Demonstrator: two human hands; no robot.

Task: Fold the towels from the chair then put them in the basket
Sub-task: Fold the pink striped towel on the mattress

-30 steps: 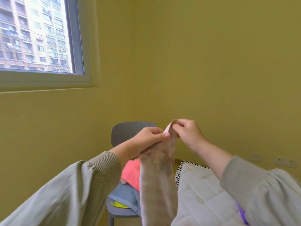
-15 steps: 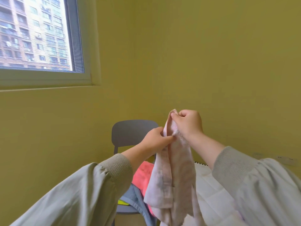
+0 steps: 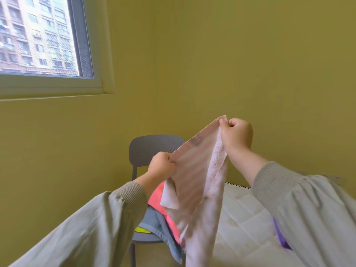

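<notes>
A pale pink striped towel [image 3: 194,182] hangs in the air in front of me. My left hand [image 3: 161,166] pinches one top corner, lower and to the left. My right hand [image 3: 236,134] grips the other top corner, higher and to the right, so the top hem slants between them. Behind the towel stands a grey chair [image 3: 152,149] against the yellow wall. On its seat lie a coral pink towel [image 3: 157,199], a blue towel [image 3: 154,220] and a bit of yellow-green cloth [image 3: 141,229]. No basket shows.
A white quilted mattress [image 3: 244,224] fills the lower right, next to the chair. A purple item [image 3: 280,236] peeks out beside my right sleeve. A window [image 3: 38,37] sits at the upper left. Yellow walls meet in a corner behind the chair.
My hands were pinched together at the towel's top. They have moved apart, the right hand up and right, the left hand down and left, spreading the towel's top edge open.
</notes>
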